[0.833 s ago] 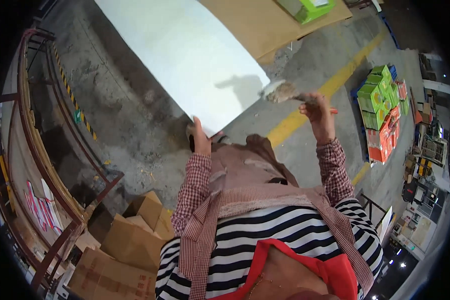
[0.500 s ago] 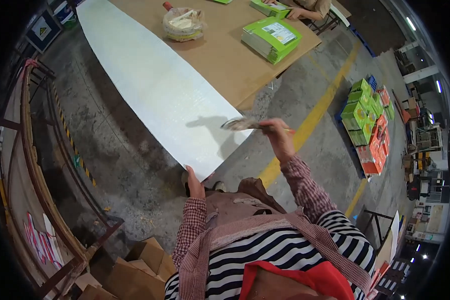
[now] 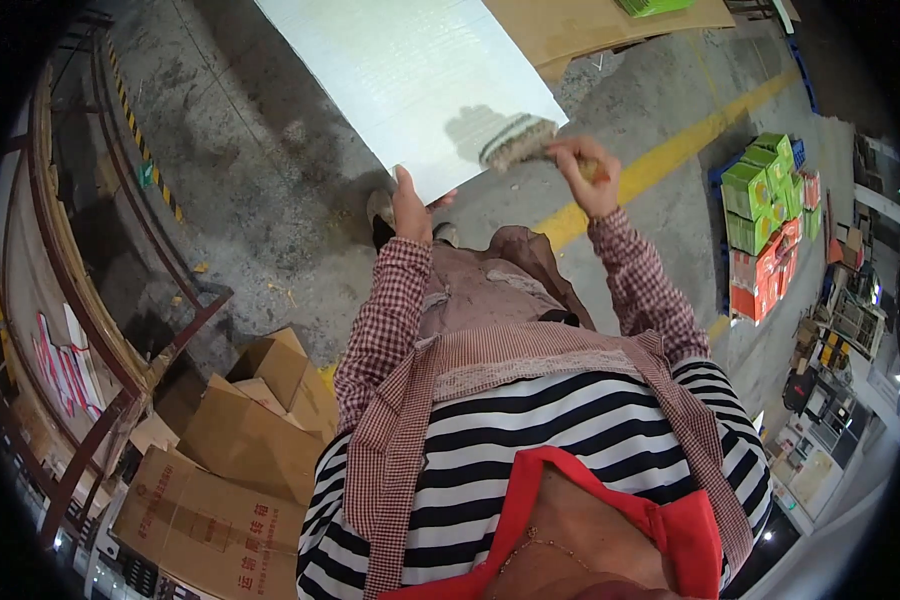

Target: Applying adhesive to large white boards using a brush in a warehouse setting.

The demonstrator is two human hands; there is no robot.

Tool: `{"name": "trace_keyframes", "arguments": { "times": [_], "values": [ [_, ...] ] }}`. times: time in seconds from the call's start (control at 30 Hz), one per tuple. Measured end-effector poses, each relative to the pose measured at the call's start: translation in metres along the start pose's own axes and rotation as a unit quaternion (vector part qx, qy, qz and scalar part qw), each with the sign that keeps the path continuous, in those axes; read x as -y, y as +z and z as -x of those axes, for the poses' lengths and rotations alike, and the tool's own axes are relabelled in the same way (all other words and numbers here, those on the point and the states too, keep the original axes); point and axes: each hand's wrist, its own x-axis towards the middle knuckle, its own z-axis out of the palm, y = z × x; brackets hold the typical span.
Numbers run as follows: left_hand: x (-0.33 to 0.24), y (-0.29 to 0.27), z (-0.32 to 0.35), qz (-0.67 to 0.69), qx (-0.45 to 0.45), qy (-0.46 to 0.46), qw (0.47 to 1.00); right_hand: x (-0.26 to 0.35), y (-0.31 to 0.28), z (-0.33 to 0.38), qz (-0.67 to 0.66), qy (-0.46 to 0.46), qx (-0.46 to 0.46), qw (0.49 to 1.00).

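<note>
A long white sheet (image 3: 425, 75) with a wet-looking sheen stretches away from me at the top. My left hand (image 3: 412, 210) grips its near corner, thumb on top and fingertips showing beneath. In my right hand (image 3: 587, 178) is a wide paste brush (image 3: 515, 142), its handle pinched in closed fingers. The bristles are over the sheet's right edge near that corner, and a shadow falls beside them. Whether they touch the surface I cannot tell.
Brown board (image 3: 600, 22) covers a table at the top right, with a green stack (image 3: 655, 5) on it. Green and orange packages (image 3: 765, 215) stand on a blue pallet at right. A cardboard box (image 3: 245, 430) lies lower left, beside a curved metal-framed rack (image 3: 85, 300).
The view has tilted down toward my body, so the tabletop and paste bowl are out of sight. My right hand has turned the brush, and its bristles now lie at the sheet's right edge.
</note>
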Motion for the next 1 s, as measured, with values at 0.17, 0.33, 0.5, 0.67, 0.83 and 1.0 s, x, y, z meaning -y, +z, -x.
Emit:
{"name": "trace_keyframes", "arguments": {
  "times": [0.17, 0.33, 0.5, 0.67, 0.83, 1.0],
  "values": [
    [-0.001, -0.006, 0.004, -0.008, -0.001, -0.008, 1.000, 0.036, -0.008, 0.019, 0.002, -0.045, 0.004, 0.999],
    [-0.002, -0.003, 0.007, -0.015, 0.011, -0.021, 1.000, 0.039, -0.001, 0.010, 0.006, -0.032, -0.050, 0.998],
    [-0.004, -0.001, 0.008, 0.021, -0.001, -0.024, 0.999, 0.046, -0.007, 0.036, 0.030, -0.057, -0.014, 0.998],
    [-0.006, -0.001, 0.010, -0.016, 0.003, -0.018, 1.000, 0.062, 0.012, 0.013, 0.012, -0.076, -0.072, 0.994],
    [0.000, -0.004, 0.001, -0.052, 0.008, -0.014, 0.999, 0.053, 0.019, 0.031, 0.075, -0.053, 0.046, 0.995],
    [0.010, -0.013, -0.007, -0.067, -0.053, -0.007, 0.996, 0.070, 0.023, 0.020, 0.037, -0.057, 0.000, 0.998]
  ]
}}
